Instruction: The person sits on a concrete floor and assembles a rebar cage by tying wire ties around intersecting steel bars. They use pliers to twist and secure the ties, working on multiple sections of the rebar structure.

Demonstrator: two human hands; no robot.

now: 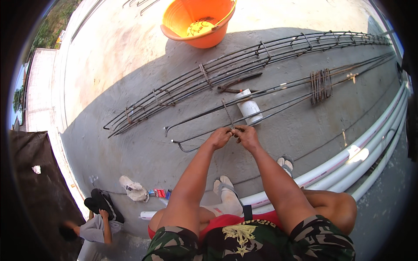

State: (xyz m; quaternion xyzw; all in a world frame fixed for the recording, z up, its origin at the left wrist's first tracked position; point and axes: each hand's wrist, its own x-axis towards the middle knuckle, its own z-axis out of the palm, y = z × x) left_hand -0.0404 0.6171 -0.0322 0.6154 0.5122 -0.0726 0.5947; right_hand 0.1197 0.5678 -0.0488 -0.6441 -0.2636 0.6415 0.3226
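My left hand [220, 138] and my right hand [247, 137] meet at the lower end of a thin steel stirrup [228, 112]. Fingers of both hands are pinched together there; whatever lies between them is too small to make out. The stirrup crosses a few long rebar rods [196, 113] with hooked near ends, which run off to the far right. A white cylinder [249, 107] lies under these rods, just beyond my right hand. Farther along, a bunch of rusty stirrups [321, 87] hangs around the same rods.
Beyond lies an assembled rebar cage [204, 74], with a dark two-handled tool [238, 82] beside it. An orange bucket [204, 41] stands farther back. White pipes [331, 180] curve along the right. At lower left are a whitish bag [133, 189] and a seated person [98, 228].
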